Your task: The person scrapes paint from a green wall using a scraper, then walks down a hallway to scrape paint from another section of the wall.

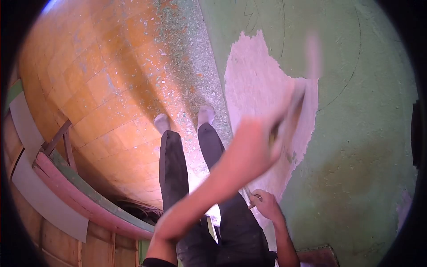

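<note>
My left hand (pixel 260 142) reaches across to the wall at the right, smeared by motion. It is closed around a long scraper-like tool (pixel 299 100), also blurred, which lies over a bare pinkish-white patch (pixel 253 66) in the green paint. The exact kind of tool cannot be made out. Lower down, close to my right thigh, my right hand (pixel 266 205) is closed around a thin tool with a light shaft (pixel 246 191). My fingers cover most of its grip.
Green painted wall (pixel 351 115) surrounds the stripped patch. Paint flakes (pixel 178 53) litter the orange tiled floor (pixel 102 93) along the wall's foot. My socked feet (pixel 206 115) stand among them. At the left are a pink-and-green edged board (pixel 89 196) and a white strip (pixel 49 204).
</note>
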Tool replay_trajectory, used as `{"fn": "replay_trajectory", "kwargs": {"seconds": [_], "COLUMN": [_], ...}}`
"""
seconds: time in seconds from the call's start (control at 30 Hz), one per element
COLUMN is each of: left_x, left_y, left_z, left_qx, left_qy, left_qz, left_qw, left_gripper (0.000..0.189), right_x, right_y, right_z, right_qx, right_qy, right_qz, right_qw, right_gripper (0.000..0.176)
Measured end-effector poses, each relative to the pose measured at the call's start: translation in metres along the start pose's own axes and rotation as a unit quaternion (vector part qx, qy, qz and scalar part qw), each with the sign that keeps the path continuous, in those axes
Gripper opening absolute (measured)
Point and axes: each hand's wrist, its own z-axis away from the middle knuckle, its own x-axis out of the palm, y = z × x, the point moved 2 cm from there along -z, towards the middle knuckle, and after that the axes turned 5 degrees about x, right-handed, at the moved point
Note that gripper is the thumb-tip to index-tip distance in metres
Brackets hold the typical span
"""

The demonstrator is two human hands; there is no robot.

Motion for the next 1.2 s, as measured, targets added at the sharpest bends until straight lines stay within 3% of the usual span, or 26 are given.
{"fn": "replay_trajectory", "kwargs": {"seconds": [0.07,0.13,0.17,0.23,0.3,0.47,0.6,0.73,0.77,0.87,0.93,1.03,1.2], "left_x": [0.015,-0.003,-0.013,-0.023,-0.001,-0.027,0.005,-0.021,-0.033,-0.004,-0.005,-0.038,0.000], "left_y": [-0.008,0.004,0.006,0.011,0.006,0.019,0.014,0.024,0.030,0.013,0.015,0.019,0.014], "left_z": [0.029,-0.002,-0.028,-0.033,0.014,-0.011,0.027,-0.023,-0.028,0.020,0.008,-0.018,0.007], "left_qx": [-0.005,-0.035,0.016,-0.002,-0.001,-0.023,-0.011,0.005,0.010,-0.004,0.028,-0.011,0.032], "left_qy": [-0.015,-0.011,0.051,0.018,-0.020,-0.067,-0.028,0.025,-0.016,-0.038,-0.028,-0.094,0.008], "left_qz": [0.008,-0.028,-0.018,-0.016,-0.017,-0.057,0.025,-0.020,-0.054,0.026,-0.020,-0.063,0.005], "left_qw": [1.000,0.999,0.998,1.000,1.000,0.996,0.999,0.999,0.998,0.999,0.999,0.994,0.999], "left_gripper": [0.081,0.082,0.082,0.081,0.080,0.085,0.084,0.085,0.085,0.080,0.081,0.085,0.081], "right_x": [0.003,0.005,0.006,0.002,0.001,0.005,0.000,0.009,0.006,0.004,0.002,0.006,0.003], "right_y": [-0.001,0.004,0.003,0.005,0.008,0.007,0.001,0.015,0.010,0.004,0.005,0.012,0.009], "right_z": [-0.001,0.001,-0.003,-0.002,0.002,-0.002,0.005,0.007,0.000,0.003,0.004,-0.004,0.007], "right_qx": [0.000,-0.007,-0.010,-0.004,0.002,0.007,0.003,0.005,-0.011,0.000,-0.001,-0.008,0.014], "right_qy": [0.004,-0.010,-0.008,0.000,0.003,-0.008,0.029,-0.017,-0.021,0.002,-0.006,-0.014,0.021], "right_qz": [-0.003,-0.011,-0.012,-0.012,-0.011,-0.010,0.052,-0.011,-0.015,-0.008,-0.014,-0.015,0.005], "right_qw": [1.000,1.000,1.000,1.000,1.000,1.000,0.998,1.000,1.000,1.000,1.000,1.000,1.000], "right_gripper": [0.022,0.022,0.022,0.022,0.022,0.025,0.030,0.025,0.024,0.024,0.024,0.024,0.023]}}
